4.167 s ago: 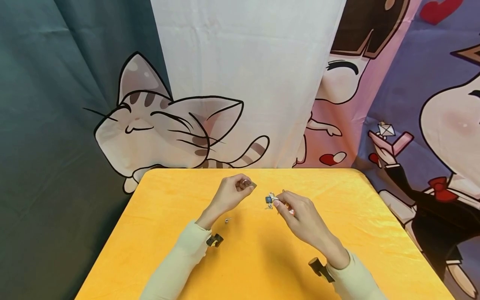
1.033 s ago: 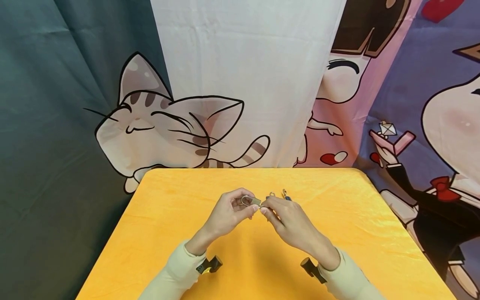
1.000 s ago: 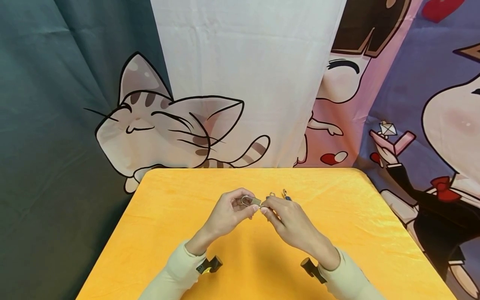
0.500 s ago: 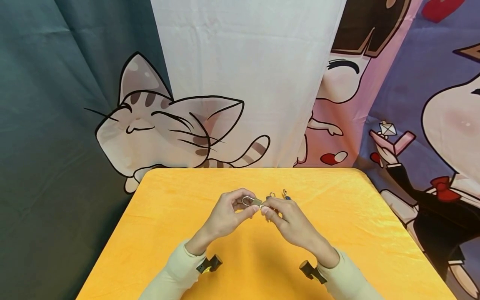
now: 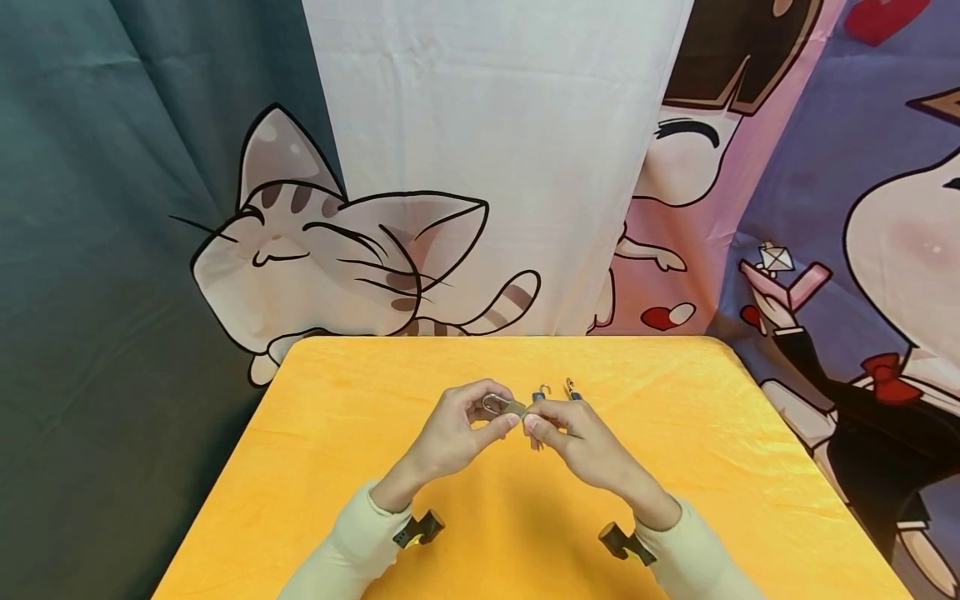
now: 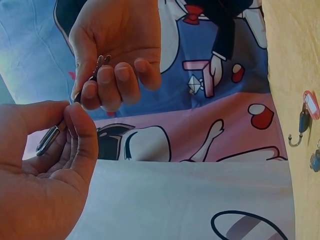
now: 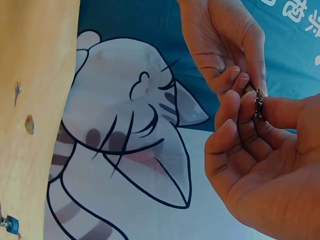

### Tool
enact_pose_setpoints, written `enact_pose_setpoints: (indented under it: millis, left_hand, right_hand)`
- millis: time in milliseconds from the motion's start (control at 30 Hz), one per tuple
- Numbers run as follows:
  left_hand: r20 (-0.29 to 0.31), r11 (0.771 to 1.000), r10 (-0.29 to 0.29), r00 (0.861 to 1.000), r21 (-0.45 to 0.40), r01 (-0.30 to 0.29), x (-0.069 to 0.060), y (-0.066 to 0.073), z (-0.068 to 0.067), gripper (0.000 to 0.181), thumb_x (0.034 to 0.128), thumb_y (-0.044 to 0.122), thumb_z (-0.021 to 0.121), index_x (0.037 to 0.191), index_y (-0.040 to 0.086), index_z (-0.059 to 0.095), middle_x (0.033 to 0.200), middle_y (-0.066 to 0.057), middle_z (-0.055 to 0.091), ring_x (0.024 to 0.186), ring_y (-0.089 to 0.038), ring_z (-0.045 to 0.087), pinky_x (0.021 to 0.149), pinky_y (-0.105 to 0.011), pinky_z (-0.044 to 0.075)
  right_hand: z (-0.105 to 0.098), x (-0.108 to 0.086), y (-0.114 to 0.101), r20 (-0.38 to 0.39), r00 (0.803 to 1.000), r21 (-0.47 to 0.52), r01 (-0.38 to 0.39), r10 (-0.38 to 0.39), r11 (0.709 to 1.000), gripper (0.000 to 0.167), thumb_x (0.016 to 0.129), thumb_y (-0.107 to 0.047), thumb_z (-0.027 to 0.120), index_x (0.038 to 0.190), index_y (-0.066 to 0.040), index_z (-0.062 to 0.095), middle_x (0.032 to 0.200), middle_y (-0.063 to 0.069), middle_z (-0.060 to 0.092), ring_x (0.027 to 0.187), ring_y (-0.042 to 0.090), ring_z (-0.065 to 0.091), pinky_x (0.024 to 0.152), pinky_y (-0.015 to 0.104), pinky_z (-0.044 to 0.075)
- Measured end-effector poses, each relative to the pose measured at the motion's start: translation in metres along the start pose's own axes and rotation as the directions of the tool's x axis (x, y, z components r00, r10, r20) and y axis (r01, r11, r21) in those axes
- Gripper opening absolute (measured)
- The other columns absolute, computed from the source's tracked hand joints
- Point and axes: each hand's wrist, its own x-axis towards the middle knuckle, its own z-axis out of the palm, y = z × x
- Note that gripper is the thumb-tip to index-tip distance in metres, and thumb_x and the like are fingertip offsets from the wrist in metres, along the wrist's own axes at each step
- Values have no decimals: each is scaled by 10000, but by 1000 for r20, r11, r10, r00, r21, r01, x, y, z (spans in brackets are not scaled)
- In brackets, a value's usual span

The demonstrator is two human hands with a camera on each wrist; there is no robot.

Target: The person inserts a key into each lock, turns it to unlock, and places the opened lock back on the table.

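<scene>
My left hand (image 5: 453, 425) pinches a small brass-coloured padlock (image 5: 514, 407) by its body; the silver shackle (image 6: 47, 142) points back into the palm. Close against it, my right hand (image 5: 585, 437) pinches a small key at the padlock's lower end, with more keys (image 7: 258, 107) dangling below the fingers. Whether the key is inside the keyhole is hidden by the fingertips. Beyond the right hand lies a blue padlock (image 5: 539, 395) with its shackle swung out, and another blue item with a metal hook (image 5: 574, 392) beside it.
The yellow table (image 5: 360, 450) spreads under both hands. A red-edged key tag (image 6: 311, 104) lies near the blue padlocks. In the right wrist view, a small key (image 7: 18, 92), a brass-coloured piece (image 7: 30, 124) and a blue padlock (image 7: 11, 224) rest on the table.
Over four seconds the hands have come together, the right leaving the blue padlock for the brass one. Within the last second, my right hand has turned slightly, uncovering more of the blue padlock.
</scene>
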Motion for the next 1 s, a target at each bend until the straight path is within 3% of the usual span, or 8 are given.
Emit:
enact_pose_setpoints:
  millis: [133, 400, 633, 833, 1000]
  left_hand:
    - [-11, 1000, -16, 1000, -6, 16, 0, 1, 0, 180, 936, 157, 676, 1083, 59, 643, 993, -121, 696, 820, -106, 677, 771, -319, 595]
    - [-40, 998, -54, 998, 8, 54, 0, 1, 0, 190, 931, 186, 685, 1083, 79, 649, 1002, -99, 702, 861, -114, 670, 829, -303, 580]
    - [-21, 993, -87, 996, -86, 85, 1, 2, -1, 202, 935, 156, 675, 1095, 41, 631, 1010, -166, 679, 721, -190, 678, 680, -402, 604]
    - [-42, 995, -82, 996, -52, 80, 0, 2, -1, 198, 929, 161, 684, 1090, 55, 640, 1009, -128, 689, 860, -133, 679, 823, -302, 584]
    - [-60, 998, -59, 996, -20, 58, 0, 2, -1, 187, 927, 166, 685, 1082, 67, 650, 1007, -98, 696, 894, -131, 666, 876, -267, 561]
  right_hand:
    - [1, 0, 0, -14, 1000, -7, 4, -4, 1000, 254, 1040, -228, 489, 816, -227, 609, 722, -11, 591, 671, 97, 514, 613, 266, 450]
    - [7, -1, 2, -110, 992, -89, 56, -65, 995, 189, 1025, -217, 522, 872, -254, 627, 767, -97, 602, 714, 43, 557, 660, 259, 498]
    - [11, -2, 3, -175, 971, -210, 124, -163, 970, 140, 1005, -177, 558, 944, -242, 666, 750, -144, 547, 676, -2, 487, 594, 209, 456]
    - [12, -2, 1, -192, 964, -274, 125, -182, 953, 116, 996, -197, 583, 937, -226, 678, 795, -160, 579, 699, -13, 489, 627, 199, 464]
    - [10, -1, 1, -239, 943, -335, 143, -231, 931, 36, 958, -200, 644, 942, -211, 674, 837, -144, 623, 735, -10, 524, 639, 197, 470]
